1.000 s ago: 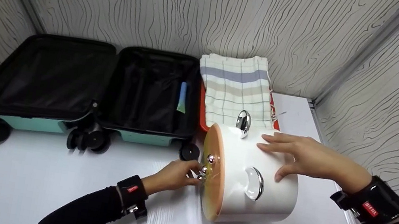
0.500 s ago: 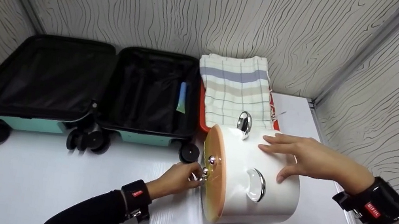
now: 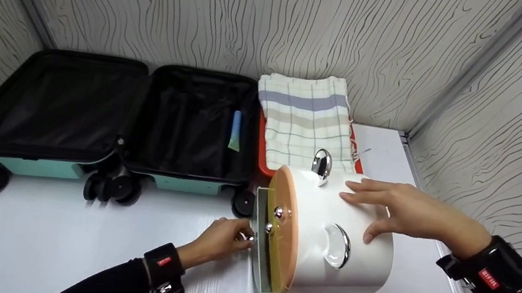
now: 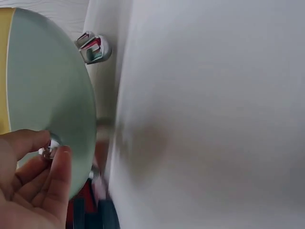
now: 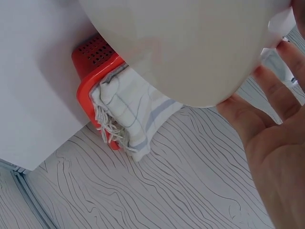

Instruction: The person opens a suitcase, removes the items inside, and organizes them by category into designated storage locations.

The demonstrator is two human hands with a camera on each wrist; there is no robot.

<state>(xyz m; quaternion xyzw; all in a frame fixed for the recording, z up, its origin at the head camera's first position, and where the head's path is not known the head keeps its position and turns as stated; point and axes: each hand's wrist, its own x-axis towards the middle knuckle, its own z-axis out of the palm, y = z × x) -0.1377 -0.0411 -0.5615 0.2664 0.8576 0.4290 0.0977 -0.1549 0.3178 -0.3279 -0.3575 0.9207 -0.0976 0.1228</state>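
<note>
A white drum-shaped storage box point(image 3: 309, 274) stands with its round face to the left, chrome loop handles point(image 3: 340, 247) on its side. That face has an orange and a yellow section point(image 3: 270, 253) with round chrome knobs. A pale green drawer point(image 4: 52, 81) sticks out leftward from the face in the head view. My left hand point(image 3: 220, 239) pinches this drawer's chrome knob point(image 4: 51, 147) between thumb and fingers. My right hand point(image 3: 400, 208) rests on the white body with fingers spread, fingertips touching it. What the drawer holds cannot be seen.
Behind the box, a red basket point(image 3: 262, 139) bears a folded checked towel point(image 3: 304, 122). An opened suitcase point(image 3: 192, 185) with black lining lies at the back left, wheels facing front. Inside it is a blue-green tube point(image 3: 235, 132). Patterned walls point(image 3: 209, 7) enclose the table point(image 3: 109, 243).
The green drawer has come out of the box's face toward the left, drawn by my left hand on its knob. My right hand has stayed on the body, which shifted slightly.
</note>
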